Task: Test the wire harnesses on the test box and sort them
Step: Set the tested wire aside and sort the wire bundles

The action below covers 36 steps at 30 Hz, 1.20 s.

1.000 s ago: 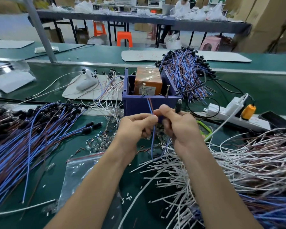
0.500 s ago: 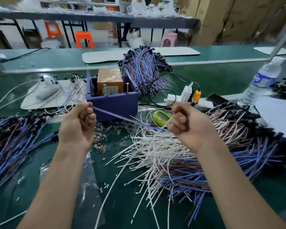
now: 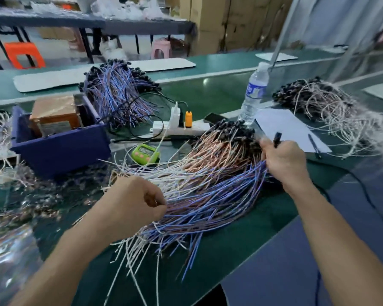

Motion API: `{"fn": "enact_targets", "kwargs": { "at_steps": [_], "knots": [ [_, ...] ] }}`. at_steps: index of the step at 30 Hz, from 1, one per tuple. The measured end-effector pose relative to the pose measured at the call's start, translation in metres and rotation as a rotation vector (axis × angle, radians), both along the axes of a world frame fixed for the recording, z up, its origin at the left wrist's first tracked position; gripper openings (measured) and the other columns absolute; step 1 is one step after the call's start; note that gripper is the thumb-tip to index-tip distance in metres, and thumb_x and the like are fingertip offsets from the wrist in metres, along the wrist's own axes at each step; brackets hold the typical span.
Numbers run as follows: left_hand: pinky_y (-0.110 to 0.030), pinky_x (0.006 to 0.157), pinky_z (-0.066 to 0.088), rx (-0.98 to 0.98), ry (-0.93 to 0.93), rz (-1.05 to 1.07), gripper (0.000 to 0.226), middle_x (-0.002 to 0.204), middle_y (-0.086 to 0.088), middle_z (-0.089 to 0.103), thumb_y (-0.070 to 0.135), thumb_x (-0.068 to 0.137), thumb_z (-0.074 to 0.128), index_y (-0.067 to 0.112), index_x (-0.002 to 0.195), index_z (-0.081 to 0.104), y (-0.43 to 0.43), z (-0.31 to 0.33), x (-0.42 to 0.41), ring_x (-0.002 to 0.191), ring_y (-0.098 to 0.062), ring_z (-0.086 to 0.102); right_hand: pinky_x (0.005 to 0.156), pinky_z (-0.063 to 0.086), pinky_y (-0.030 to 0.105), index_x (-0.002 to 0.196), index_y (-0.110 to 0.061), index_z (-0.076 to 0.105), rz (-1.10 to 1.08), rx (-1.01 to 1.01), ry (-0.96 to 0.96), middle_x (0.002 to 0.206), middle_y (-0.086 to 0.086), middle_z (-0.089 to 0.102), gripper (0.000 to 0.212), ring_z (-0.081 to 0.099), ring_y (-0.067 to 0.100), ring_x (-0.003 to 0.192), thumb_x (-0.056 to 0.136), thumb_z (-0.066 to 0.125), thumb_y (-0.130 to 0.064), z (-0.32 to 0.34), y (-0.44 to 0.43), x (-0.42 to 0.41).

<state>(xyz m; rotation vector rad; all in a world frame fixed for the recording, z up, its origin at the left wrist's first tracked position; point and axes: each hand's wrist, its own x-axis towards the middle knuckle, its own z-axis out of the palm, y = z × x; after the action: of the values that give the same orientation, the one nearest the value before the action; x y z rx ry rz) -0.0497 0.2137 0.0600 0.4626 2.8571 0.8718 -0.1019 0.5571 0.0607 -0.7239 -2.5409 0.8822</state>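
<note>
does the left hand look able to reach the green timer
Probably yes: the green timer lies just beyond the left hand, with only loose white wires low between. It seems to pinch a harness though.

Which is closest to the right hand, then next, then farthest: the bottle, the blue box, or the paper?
1. Paper, just behind the right hand.
2. Bottle, farther back, past the paper.
3. Blue box, far off to the left.

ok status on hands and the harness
Right hand grips harness by its plug end. Left hand curled, grip unclear. Both over the wire pile, nothing blocking.
</note>
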Motion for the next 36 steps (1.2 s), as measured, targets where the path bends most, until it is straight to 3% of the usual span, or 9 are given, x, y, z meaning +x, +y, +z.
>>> {"fn": "enact_targets", "kwargs": {
  "at_steps": [7,10,14,18,20,23,27,33,36],
  "knots": [
    [-0.018,0.048,0.038,-0.177,0.391,0.075,0.003,0.053,0.023,0.062,0.051,0.073,0.076,0.049,0.074,0.074,0.055,-0.023,-0.002,0.052,-0.002,0.056,0.071,0.050,0.038,0.085,-0.006,0.064,0.044,0.275,-0.247,0.086,0.012,0.067,0.060,0.064,0.034,0.082,0.090,0.061,-0.066,-0.008,-0.001,-0.009],
    [-0.021,0.051,0.042,-0.202,0.467,0.138,0.006,0.059,0.020,0.068,0.052,0.070,0.083,0.049,0.072,0.078,0.057,-0.029,-0.001,0.052,-0.010,0.059,0.065,0.044,0.035,0.079,-0.007,0.061,0.073,0.315,-0.144,0.081,0.011,0.068,0.050,0.065,0.035,0.079,0.093,0.064,-0.055,-0.009,-0.007,0.001],
    [-0.029,0.071,0.054,-0.149,0.379,0.205,0.016,0.090,0.025,0.075,0.065,0.072,0.078,0.050,0.078,0.078,0.050,-0.026,0.001,0.086,-0.009,0.070,0.071,0.047,0.040,0.112,-0.016,0.059,0.032,0.409,0.015,0.090,0.012,0.072,0.026,0.068,0.038,0.085,0.097,0.059,-0.038,-0.011,-0.031,0.018],
    [-0.029,0.077,0.051,0.024,0.227,0.362,0.013,0.067,0.029,0.070,0.044,0.080,0.075,0.054,0.072,0.075,0.039,-0.016,-0.003,0.062,0.000,0.064,0.064,0.055,0.033,0.092,-0.027,0.067,0.266,0.118,0.083,0.072,-0.005,0.070,0.010,0.068,0.020,0.067,0.095,0.059,-0.023,-0.011,-0.077,0.034],
    [-0.030,0.074,0.053,0.164,0.165,0.408,0.029,0.081,0.037,0.071,0.028,0.079,0.071,0.056,0.071,0.075,0.026,-0.011,-0.003,0.055,0.003,0.061,0.059,0.058,0.034,0.090,-0.025,0.071,0.471,-0.067,0.090,0.066,-0.007,0.069,0.012,0.067,0.012,0.058,0.094,0.061,-0.021,-0.014,-0.112,0.039],
    [-0.028,0.072,0.052,0.302,0.142,0.496,0.042,0.107,0.042,0.068,0.014,0.075,0.066,0.055,0.071,0.076,0.000,-0.007,-0.001,0.071,0.006,0.066,0.062,0.059,0.037,0.090,-0.023,0.076,0.695,-0.187,0.110,0.067,-0.007,0.072,0.013,0.069,0.011,0.059,0.091,0.064,-0.020,-0.019,-0.171,0.042],
    [-0.011,0.089,0.050,0.436,0.184,0.624,0.060,0.106,0.034,0.071,-0.001,0.061,0.048,0.047,0.077,0.081,-0.049,-0.012,0.009,0.100,0.019,0.061,0.061,0.058,0.040,0.089,-0.020,0.079,0.862,-0.256,0.118,0.068,-0.004,0.073,0.016,0.070,0.013,0.062,0.091,0.064,-0.017,-0.022,-0.245,0.038],
    [-0.021,0.078,0.061,0.613,0.300,0.731,0.066,0.082,0.023,0.077,-0.022,0.071,0.055,0.039,0.083,0.077,-0.125,-0.032,0.034,0.083,-0.001,0.076,0.065,0.053,0.031,0.080,-0.021,0.078,1.040,-0.196,0.055,0.068,-0.005,0.073,0.016,0.067,0.015,0.069,0.085,0.063,-0.021,-0.025,-0.336,0.031],
    [-0.022,0.055,0.058,0.650,0.270,0.842,0.041,0.068,0.008,0.077,-0.006,0.079,0.080,0.034,0.072,0.078,-0.166,-0.033,0.053,0.059,-0.009,0.073,0.061,0.050,0.026,0.077,-0.024,0.077,1.144,-0.191,0.005,0.068,-0.008,0.072,0.014,0.066,0.011,0.067,0.083,0.065,-0.020,-0.028,-0.378,0.030]
  ]
}}
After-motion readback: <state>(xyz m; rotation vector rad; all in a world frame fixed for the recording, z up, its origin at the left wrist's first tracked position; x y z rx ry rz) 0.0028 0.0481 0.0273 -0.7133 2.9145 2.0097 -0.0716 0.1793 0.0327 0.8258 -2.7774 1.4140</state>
